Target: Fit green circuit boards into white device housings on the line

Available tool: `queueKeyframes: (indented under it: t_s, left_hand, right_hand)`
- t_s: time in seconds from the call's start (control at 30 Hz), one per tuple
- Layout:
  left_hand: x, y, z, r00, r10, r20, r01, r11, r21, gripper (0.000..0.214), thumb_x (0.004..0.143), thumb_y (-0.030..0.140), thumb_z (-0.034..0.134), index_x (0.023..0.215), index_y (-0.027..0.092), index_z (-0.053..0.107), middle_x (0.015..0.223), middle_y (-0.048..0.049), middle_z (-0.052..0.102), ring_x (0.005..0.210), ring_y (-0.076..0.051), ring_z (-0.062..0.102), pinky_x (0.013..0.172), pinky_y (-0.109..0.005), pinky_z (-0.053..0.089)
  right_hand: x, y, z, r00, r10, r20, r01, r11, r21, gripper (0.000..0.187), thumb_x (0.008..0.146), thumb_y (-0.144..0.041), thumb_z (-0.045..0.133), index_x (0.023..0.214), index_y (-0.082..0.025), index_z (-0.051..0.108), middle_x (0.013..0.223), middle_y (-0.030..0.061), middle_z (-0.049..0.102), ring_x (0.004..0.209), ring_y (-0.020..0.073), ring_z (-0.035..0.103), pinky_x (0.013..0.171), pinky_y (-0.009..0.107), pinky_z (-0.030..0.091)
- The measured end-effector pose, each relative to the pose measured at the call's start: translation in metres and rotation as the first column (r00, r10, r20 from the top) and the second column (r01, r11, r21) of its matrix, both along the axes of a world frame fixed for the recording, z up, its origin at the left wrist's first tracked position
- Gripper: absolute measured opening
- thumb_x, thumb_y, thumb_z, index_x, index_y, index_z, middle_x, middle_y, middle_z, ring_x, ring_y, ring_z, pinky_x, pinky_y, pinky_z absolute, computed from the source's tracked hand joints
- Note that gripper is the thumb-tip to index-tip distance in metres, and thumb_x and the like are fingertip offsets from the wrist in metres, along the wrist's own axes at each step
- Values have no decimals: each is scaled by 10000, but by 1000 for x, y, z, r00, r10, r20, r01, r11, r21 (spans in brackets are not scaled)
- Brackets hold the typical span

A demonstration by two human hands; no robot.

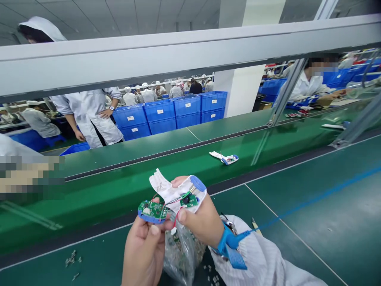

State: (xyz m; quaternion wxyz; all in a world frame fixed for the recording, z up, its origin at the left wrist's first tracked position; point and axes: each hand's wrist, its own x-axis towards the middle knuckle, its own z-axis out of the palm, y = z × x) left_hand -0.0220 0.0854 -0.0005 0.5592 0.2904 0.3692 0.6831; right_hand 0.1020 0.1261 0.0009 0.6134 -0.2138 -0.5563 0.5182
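My left hand (144,248) pinches a green circuit board (154,209) seated in a blue plastic piece. Thin coloured wires run from it to a white plastic housing half (166,190), handle-shaped, with a blue end and a second small green board (189,200) inside. Around this housing my right hand (205,222) is closed, its thumb along the near side. A red wire with a white connector (174,230) hangs between both hands. Just below them lies a clear plastic bag (183,258) of small parts, partly covered by my left hand.
A blue wrist strap (230,242) with a cord crosses my right sleeve. Small metal bits (71,258) lie at lower left. Another white-and-blue assembly (225,158) rests on the green conveyor belt (119,198). A metal beam (178,51) spans overhead; people stand and sit beyond.
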Motion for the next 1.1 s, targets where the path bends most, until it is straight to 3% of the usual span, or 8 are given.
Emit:
queueKeyframes:
  t_s: [0.3, 0.43, 0.53, 0.6, 0.67, 0.77, 0.9, 1.1]
  left_hand:
    - [-12, 0, 5, 984, 135, -118, -132, 991, 35, 342, 586, 396, 822, 852, 196, 748, 747, -47, 734, 645, -133, 681, 633, -164, 552]
    - [-19, -4, 5, 946, 204, -252, -198, 979, 49, 356, 569, 405, 824, 844, 199, 731, 807, -49, 737, 743, -190, 690, 670, -229, 563]
    - [-24, -9, 6, 866, 204, -457, -216, 976, 27, 334, 578, 375, 816, 839, 207, 692, 729, -11, 699, 644, -150, 643, 537, -174, 513]
    - [-24, -12, 7, 806, 232, -544, -233, 970, 69, 327, 542, 332, 830, 792, 227, 648, 637, 38, 638, 548, -111, 588, 454, -141, 453]
    - [-23, -13, 8, 747, 241, -620, -213, 970, 120, 345, 491, 316, 846, 737, 238, 616, 573, 62, 595, 483, -100, 556, 410, -141, 422]
    - [-19, -15, 8, 622, 210, -754, -133, 978, 162, 372, 447, 418, 846, 651, 227, 600, 513, 53, 580, 426, -114, 534, 389, -180, 411]
    - [-8, -21, 12, 507, 260, -821, -186, 964, 191, 416, 485, 567, 783, 613, 232, 572, 469, 61, 548, 438, -116, 526, 371, -183, 334]
    - [-10, -24, 16, 634, 297, -714, -268, 951, 158, 332, 553, 456, 788, 705, 231, 598, 545, 64, 582, 474, -85, 516, 456, -148, 409]
  right_hand:
    - [2, 0, 1, 981, 94, 169, -71, 988, -139, 574, 633, -659, 675, 933, -191, 530, 842, 47, 613, 731, 188, 573, 680, 323, 462]
    - [6, 8, 3, 932, 144, 332, -56, 964, -259, 528, 797, -644, 493, 1018, -176, 593, 976, 91, 651, 905, 232, 601, 794, 372, 468]
    - [8, 9, 6, 911, -57, 409, 129, 980, -151, 388, 854, -458, 503, 1135, -203, 582, 1097, 91, 630, 1034, 228, 569, 914, 393, 424]
    - [9, 3, 9, 914, -120, 387, 125, 992, 12, 246, 834, -336, 539, 1005, -194, 646, 1009, 80, 648, 969, 206, 588, 870, 354, 443]
    - [8, -5, 13, 926, -39, 375, 1, 995, 103, 133, 795, -264, 573, 805, -179, 675, 834, 54, 652, 810, 172, 601, 744, 297, 462]
    - [5, -17, 17, 921, 104, 375, -120, 993, 21, 116, 741, -237, 619, 654, -166, 648, 664, 14, 601, 642, 129, 553, 611, 249, 425]
    - [2, -19, 16, 929, 162, 333, -149, 987, -63, 173, 713, -264, 654, 578, -161, 617, 607, -1, 556, 591, 113, 507, 560, 231, 389]
    - [7, -11, 15, 967, 112, 228, -107, 994, -37, 162, 743, -207, 600, 587, -168, 575, 616, -9, 541, 586, 108, 502, 556, 230, 393]
